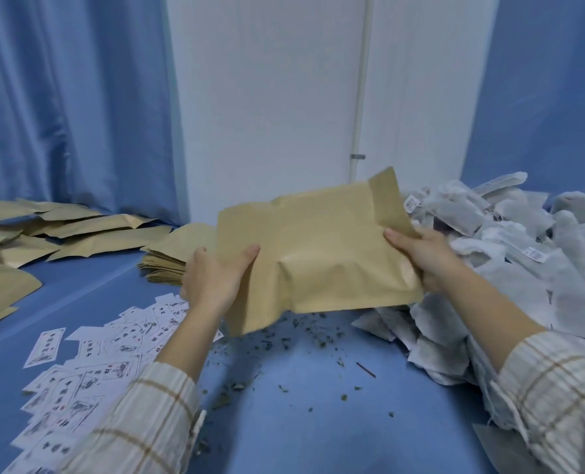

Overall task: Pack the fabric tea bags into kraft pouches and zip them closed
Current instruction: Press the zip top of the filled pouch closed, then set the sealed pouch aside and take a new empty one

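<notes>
Above a blue table (284,422) strewn with loose tea crumbs (294,340), the left hand (212,278) and right hand (421,258) each grip an end of a bulging kraft pouch (315,254); its mouth at the right looks unsealed, so tilting could spill fabric tea bags (510,230).

Both hands held bulging kraft pouch (318,254) above blue table (284,422): left hand (212,278) gripped left edge, right hand (417,254) pinched right edge. Tea bag heap (523,227) at right, paper labels (89,364) at left.
</notes>
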The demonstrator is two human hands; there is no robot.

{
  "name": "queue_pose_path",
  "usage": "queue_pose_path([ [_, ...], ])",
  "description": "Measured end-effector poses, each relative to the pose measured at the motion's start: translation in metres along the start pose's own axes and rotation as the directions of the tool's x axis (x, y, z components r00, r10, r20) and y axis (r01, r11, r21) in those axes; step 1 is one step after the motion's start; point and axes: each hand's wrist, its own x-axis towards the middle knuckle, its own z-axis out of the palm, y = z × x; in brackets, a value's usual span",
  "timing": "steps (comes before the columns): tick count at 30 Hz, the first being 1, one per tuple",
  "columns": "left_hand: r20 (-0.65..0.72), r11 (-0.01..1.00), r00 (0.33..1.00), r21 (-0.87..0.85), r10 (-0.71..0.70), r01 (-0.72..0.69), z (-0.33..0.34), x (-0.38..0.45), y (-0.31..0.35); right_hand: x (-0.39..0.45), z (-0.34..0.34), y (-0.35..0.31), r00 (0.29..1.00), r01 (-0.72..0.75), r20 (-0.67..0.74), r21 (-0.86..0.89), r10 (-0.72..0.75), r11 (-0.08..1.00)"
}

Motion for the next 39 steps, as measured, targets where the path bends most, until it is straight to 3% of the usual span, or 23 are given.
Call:
queue_pose_path([
  [2, 0.101, 0.968, 0.990, -0.219, -0.103, 0.123, 0.001, -0.007, -0.020, -0.008, 0.008, 0.032, 0.993, -0.098, -0.046, 0.200, 0.109, 0.975],
  [4, 0.276, 0.830, 0.936, -0.451, -0.220, 0.328, 0.001, -0.017, -0.036, -0.019, 0.021, 0.055, 0.976, -0.182, -0.045, 0.375, 0.214, 0.909],
  [6, 0.488, 0.513, 0.846, -0.680, -0.217, 0.524, 0.001, -0.026, -0.046, -0.029, 0.037, 0.069, 0.960, -0.215, -0.050, 0.500, 0.276, 0.839],
  [7, 0.533, 0.356, 0.830, -0.752, -0.167, 0.555, 0.000, -0.029, -0.051, -0.034, 0.047, 0.073, 0.959, -0.208, -0.050, 0.547, 0.280, 0.811],
  [8, 0.541, 0.271, 0.833, -0.789, -0.120, 0.551, -0.001, -0.029, -0.055, -0.036, 0.059, 0.076, 0.960, -0.194, -0.053, 0.579, 0.274, 0.792],
  [11, 0.507, 0.334, 0.862, -0.815, 0.012, 0.474, -0.006, -0.024, -0.059, -0.031, 0.135, 0.060, 0.973, -0.149, -0.054, 0.594, 0.224, 0.790],
  [13, 0.447, 0.339, 0.892, -0.851, 0.068, 0.401, -0.012, -0.009, -0.059, -0.028, 0.222, 0.026, 0.965, -0.263, 0.164, 0.597, 0.205, 0.758],
  [15, 0.385, 0.266, 0.921, -0.895, 0.059, 0.357, -0.023, 0.014, -0.058, -0.035, 0.299, -0.004, 0.860, -0.407, 0.487, 0.478, 0.151, 0.779],
  [17, 0.369, 0.216, 0.929, -0.909, 0.021, 0.356, -0.034, 0.037, -0.063, -0.032, 0.343, -0.002, 0.794, -0.384, 0.592, 0.318, 0.135, 0.867],
  [19, 0.395, 0.254, 0.919, -0.887, -0.019, 0.386, -0.035, 0.051, -0.073, -0.020, 0.367, 0.014, 0.790, -0.433, 0.548, 0.181, 0.275, 0.883],
  [23, 0.417, 0.498, 0.895, -0.749, -0.159, 0.437, -0.009, 0.061, -0.086, 0.014, 0.359, 0.069, 0.829, -0.397, 0.460, 0.083, 0.319, 0.914],
  [25, 0.453, 0.525, 0.869, -0.700, -0.197, 0.484, 0.008, 0.068, -0.088, 0.030, 0.352, 0.084, 0.881, -0.274, 0.395, -0.019, 0.259, 0.962],
  [27, 0.532, 0.481, 0.818, -0.671, -0.219, 0.565, 0.020, 0.075, -0.089, 0.044, 0.339, 0.099, 0.949, -0.005, 0.304, -0.236, 0.079, 0.972],
  [29, 0.577, 0.461, 0.780, -0.638, -0.243, 0.616, 0.029, 0.080, -0.093, 0.059, 0.320, 0.109, 0.950, 0.261, 0.282, -0.484, -0.133, 0.835],
  [30, 0.594, 0.449, 0.762, -0.624, -0.259, 0.639, 0.034, 0.083, -0.096, 0.069, 0.311, 0.114, 0.926, 0.370, 0.306, -0.613, -0.223, 0.698],
  [31, 0.610, 0.421, 0.745, -0.621, -0.270, 0.661, 0.037, 0.085, -0.098, 0.078, 0.303, 0.119, 0.897, 0.442, 0.348, -0.720, -0.273, 0.535],
  [33, 0.618, 0.375, 0.727, -0.625, -0.298, 0.685, 0.043, 0.090, -0.102, 0.093, 0.292, 0.128, 0.870, 0.485, 0.430, -0.832, -0.239, 0.269],
  [34, 0.618, 0.363, 0.722, -0.625, -0.310, 0.691, 0.047, 0.093, -0.104, 0.098, 0.286, 0.133, 0.881, 0.470, 0.440, -0.856, -0.177, 0.213],
  [36, 0.621, 0.337, 0.716, -0.632, -0.319, 0.698, 0.054, 0.095, -0.106, 0.104, 0.278, 0.142, 0.914, 0.406, 0.394, -0.885, -0.099, 0.229],
  [38, 0.611, 0.318, 0.713, -0.639, -0.344, 0.701, 0.061, 0.096, -0.106, 0.102, 0.268, 0.145, 0.903, 0.421, 0.392, -0.888, -0.178, 0.184],
  [39, 0.599, 0.310, 0.714, -0.645, -0.362, 0.698, 0.065, 0.096, -0.106, 0.097, 0.261, 0.145, 0.850, 0.487, 0.436, -0.865, -0.294, 0.123],
])
